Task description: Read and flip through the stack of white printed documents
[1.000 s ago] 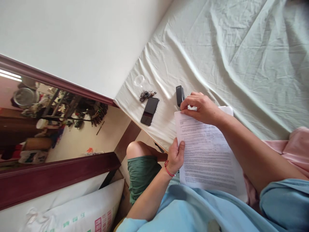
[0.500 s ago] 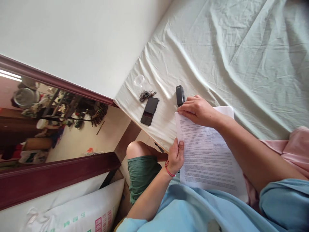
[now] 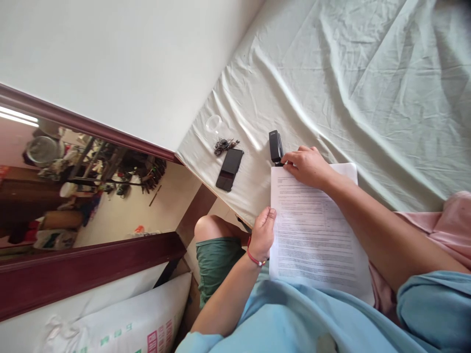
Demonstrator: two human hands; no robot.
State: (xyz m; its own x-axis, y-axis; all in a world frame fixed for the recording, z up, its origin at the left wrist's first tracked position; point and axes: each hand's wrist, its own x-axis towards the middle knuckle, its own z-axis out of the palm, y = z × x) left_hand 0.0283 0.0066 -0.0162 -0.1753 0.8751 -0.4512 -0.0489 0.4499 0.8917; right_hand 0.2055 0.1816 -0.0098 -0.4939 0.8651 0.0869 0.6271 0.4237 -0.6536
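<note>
A stack of printed paper sheets rests on my lap and against the bed's edge, text side up. My left hand grips its left edge, thumb on top, with a red cord bracelet at the wrist. My right hand is closed at the top edge of the stack, near its upper left corner. Its fingertips are beside the lower end of a black stapler, which lies on the sheet just beyond the corner. Whether the fingertips touch the stapler I cannot tell.
A black phone, tangled earphones and a clear tape roll lie left of the stapler on the pale green bed sheet. A dark red frame with a mirror and a white sack are at the left.
My right hand has shifted slightly right, uncovering the stack's upper left corner and the stapler's lower end. My left hand has moved slightly left and up.
</note>
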